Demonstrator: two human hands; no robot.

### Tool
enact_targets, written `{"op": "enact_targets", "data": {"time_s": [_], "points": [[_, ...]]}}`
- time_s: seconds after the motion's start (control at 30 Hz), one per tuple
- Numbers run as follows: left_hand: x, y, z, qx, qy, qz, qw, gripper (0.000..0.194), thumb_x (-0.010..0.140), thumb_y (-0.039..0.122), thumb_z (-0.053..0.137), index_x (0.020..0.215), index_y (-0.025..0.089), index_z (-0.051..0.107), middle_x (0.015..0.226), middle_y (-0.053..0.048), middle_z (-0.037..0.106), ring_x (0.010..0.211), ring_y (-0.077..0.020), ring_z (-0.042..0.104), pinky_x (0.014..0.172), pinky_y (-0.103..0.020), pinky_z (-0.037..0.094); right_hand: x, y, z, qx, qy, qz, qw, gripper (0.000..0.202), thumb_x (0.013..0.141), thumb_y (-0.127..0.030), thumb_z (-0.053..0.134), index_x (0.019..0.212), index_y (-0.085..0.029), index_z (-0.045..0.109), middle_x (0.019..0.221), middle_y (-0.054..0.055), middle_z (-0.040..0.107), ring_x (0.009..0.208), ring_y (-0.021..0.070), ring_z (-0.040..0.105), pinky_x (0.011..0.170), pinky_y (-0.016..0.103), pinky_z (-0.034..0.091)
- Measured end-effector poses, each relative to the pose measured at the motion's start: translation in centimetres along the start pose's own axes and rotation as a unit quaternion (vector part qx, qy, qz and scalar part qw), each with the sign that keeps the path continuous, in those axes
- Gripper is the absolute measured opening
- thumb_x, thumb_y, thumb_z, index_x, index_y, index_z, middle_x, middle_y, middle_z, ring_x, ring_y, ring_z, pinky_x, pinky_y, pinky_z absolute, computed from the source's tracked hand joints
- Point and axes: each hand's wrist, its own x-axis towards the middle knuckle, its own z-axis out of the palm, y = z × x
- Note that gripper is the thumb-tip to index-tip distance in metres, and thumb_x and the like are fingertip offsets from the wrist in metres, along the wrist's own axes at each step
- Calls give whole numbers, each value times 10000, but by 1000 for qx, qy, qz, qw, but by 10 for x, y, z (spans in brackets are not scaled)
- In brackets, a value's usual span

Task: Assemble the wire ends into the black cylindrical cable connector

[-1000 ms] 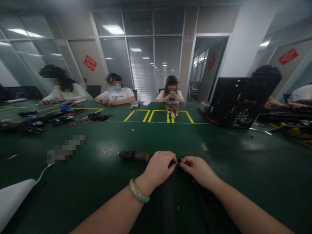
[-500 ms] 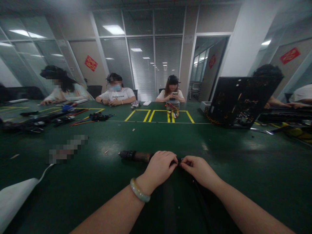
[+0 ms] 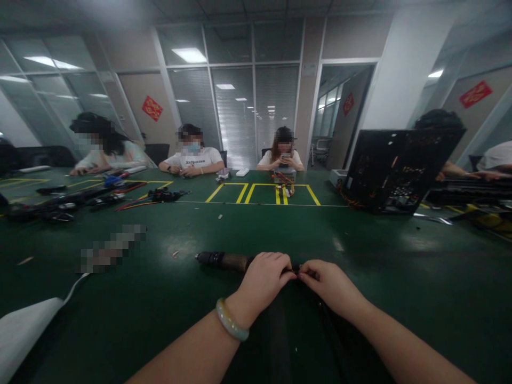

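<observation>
On the green table lies a dark, pen-shaped tool (image 3: 232, 262) with a black ribbed nose and a small metal tip pointing left. It looks like an electric screwdriver. Its right end disappears behind my left hand (image 3: 267, 285), which wears a jade-coloured bangle (image 3: 231, 321) at the wrist. Thumb and fingers of that hand are pinched together at the fingertips. Close by on the right, my right hand (image 3: 330, 285) pinches too, its fingertips almost meeting the left ones. Whatever small dark part sits between them is too hidden to name. A dark strip (image 3: 334, 330) runs down toward me below my right hand.
A black computer case (image 3: 400, 170) stands at the back right. Bundles of dark cables (image 3: 160, 194) lie at the back left. Coloured wires (image 3: 286, 184) rest by yellow tape marks ahead. Several people sit across the table. A white object (image 3: 30, 330) with a cord is at left.
The whole view has shifted slightly downward. Both hands stay in nearly the same place, their fingertips drawn a little closer together. The pen-shaped tool has not moved on the table.
</observation>
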Motion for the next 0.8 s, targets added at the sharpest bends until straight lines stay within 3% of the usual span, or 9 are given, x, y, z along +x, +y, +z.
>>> {"op": "enact_targets", "data": {"time_s": [0.23,0.57,0.8], "points": [[1,0,0,11,-9,12,1000,132,885,316,648,883,195,596,895,-9,624,896,-198,587,811,-338,435,-1,-7,-2,-77,21,-34,996,138,888,-239,545,839,-236,674,831,2,659,756,174,599,646,264,402],[0,0,1,18,-10,20,1000,144,860,287,677,911,200,575,917,-13,620,920,-207,582,833,-349,434,0,-5,0,-31,25,-8,999,131,880,-242,544,835,-223,666,802,-1,678,741,164,613,636,250,401],[-2,-1,-1,3,-8,31,999,148,838,128,609,960,205,579,965,-16,620,944,-203,568,886,-357,428,0,-3,-1,-27,13,3,1000,135,880,-261,545,831,-222,665,786,-1,675,714,167,606,617,252,399]]}}
